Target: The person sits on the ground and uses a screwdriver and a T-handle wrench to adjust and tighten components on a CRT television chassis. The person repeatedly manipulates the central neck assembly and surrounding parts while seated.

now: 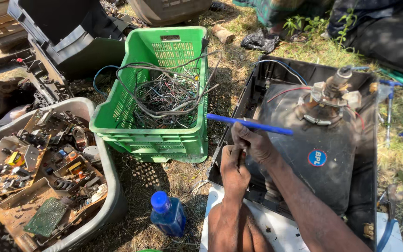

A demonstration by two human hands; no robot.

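Both hands (246,154) are being clenched, the right seemingly on a blue-handled tool (249,124); slipping could crack the picture tube (313,149) beneath.

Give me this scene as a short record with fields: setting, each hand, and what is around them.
Setting: outdoors on grass and dirt
Right hand: holds a blue-handled tool lying roughly level
Left hand: closed, touching the right hand, over the edge of the black casing
In the casing: grey picture tube, neck upward
Left of hands: green crate of tangled wires
Far left: grey tub of circuit boards
On the ground: blue bottle
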